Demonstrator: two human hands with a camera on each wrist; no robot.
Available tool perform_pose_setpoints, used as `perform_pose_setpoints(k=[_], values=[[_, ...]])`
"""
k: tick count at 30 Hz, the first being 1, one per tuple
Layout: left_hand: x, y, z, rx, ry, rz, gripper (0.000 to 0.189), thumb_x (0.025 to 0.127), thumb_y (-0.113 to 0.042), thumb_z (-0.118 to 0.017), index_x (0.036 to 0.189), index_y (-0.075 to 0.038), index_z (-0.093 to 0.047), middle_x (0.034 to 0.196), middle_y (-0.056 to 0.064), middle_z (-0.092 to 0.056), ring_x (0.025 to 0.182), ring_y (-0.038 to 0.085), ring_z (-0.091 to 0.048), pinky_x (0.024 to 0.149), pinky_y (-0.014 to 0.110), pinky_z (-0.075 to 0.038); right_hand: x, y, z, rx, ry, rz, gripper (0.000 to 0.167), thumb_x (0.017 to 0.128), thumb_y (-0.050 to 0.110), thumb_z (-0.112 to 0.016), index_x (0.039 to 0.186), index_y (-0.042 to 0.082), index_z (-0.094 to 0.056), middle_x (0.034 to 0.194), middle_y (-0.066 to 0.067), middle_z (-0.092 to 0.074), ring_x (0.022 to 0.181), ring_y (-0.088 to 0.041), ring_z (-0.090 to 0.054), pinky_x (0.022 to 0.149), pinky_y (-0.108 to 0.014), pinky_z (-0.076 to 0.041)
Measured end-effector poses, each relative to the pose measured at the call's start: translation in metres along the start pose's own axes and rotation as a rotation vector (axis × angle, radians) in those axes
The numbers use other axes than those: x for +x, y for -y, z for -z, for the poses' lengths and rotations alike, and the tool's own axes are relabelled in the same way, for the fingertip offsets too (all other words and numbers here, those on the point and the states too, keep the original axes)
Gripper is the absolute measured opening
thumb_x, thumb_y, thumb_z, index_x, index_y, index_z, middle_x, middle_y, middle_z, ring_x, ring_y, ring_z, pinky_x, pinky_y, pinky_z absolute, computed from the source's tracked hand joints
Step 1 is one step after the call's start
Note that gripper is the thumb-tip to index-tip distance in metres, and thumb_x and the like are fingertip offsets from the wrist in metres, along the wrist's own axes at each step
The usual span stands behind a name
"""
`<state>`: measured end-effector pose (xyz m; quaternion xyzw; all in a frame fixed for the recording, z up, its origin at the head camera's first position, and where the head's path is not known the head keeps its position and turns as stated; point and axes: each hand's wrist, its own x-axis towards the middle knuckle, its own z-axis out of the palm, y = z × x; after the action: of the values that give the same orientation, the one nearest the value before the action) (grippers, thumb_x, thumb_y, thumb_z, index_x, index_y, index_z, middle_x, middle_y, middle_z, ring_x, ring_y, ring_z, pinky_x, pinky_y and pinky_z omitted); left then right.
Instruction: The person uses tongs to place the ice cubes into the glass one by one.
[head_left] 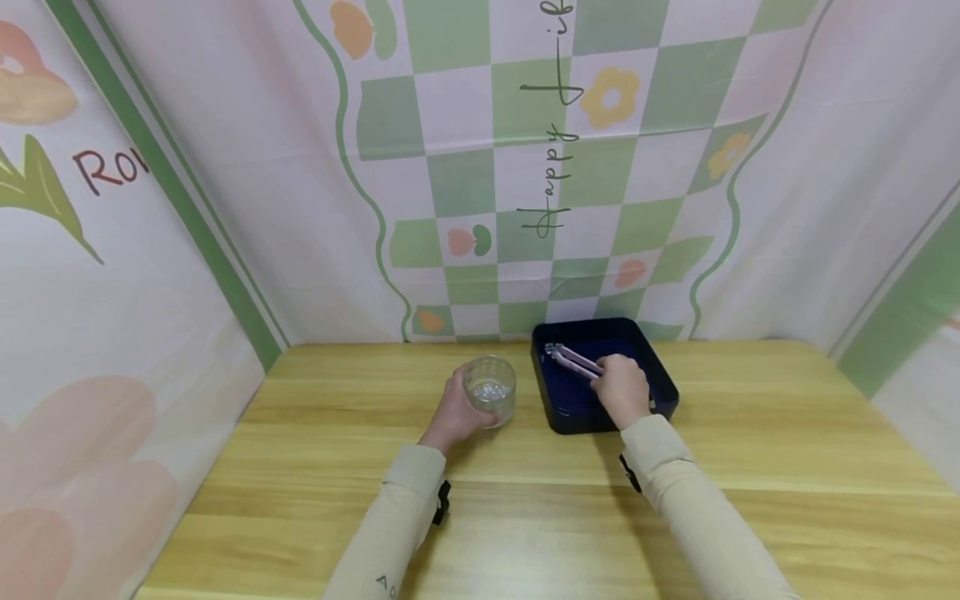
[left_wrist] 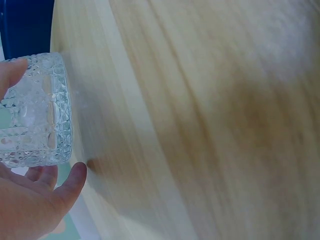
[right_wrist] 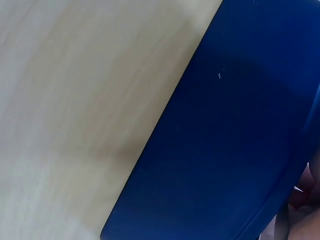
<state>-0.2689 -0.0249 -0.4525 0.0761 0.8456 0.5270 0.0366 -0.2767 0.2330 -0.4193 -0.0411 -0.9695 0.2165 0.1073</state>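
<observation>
A clear glass cup [head_left: 491,400] is in my left hand [head_left: 457,412], with thumb and fingers on opposite sides of it. In the left wrist view, the cup [left_wrist: 37,110] shows a patterned surface, and part of the left hand [left_wrist: 30,205] lies along it. My right hand [head_left: 622,390] grips a pair of slim, pale metallic tongs [head_left: 579,362] above the dark blue square tray [head_left: 570,422]. Their clawed tips reach the tray's far left part; whether they hold anything is too small to tell. The tray wall [right_wrist: 200,145] hides most of the right hand in the right wrist view.
The wooden table [head_left: 525,517] carries the tray near its back edge, right of the cup. Behind it hangs a printed curtain [head_left: 525,183] with green checks and flowers. Another printed panel [head_left: 112,317] stands at the left.
</observation>
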Motion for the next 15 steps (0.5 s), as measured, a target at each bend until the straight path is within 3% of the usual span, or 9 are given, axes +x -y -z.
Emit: perform_pose_setpoints(k=[15], values=[[-0.0021,-0.0027,0.0006,0.007,0.002,0.035,0.101,0.063,-0.003,-0.082,0.147,-0.008,-0.026,0.142,0.023,-0.037,0.132,0.042,-0.041,0.111,0.059,-0.036,-0.0004,-0.0043,0.006,0.0,-0.013,0.02,0.025,0.08,0.005,-0.067,0.103,-0.004,-0.07,0.096,-0.025,-0.07,0.078,-0.04,-0.066,0.068,-0.052,-0.055]])
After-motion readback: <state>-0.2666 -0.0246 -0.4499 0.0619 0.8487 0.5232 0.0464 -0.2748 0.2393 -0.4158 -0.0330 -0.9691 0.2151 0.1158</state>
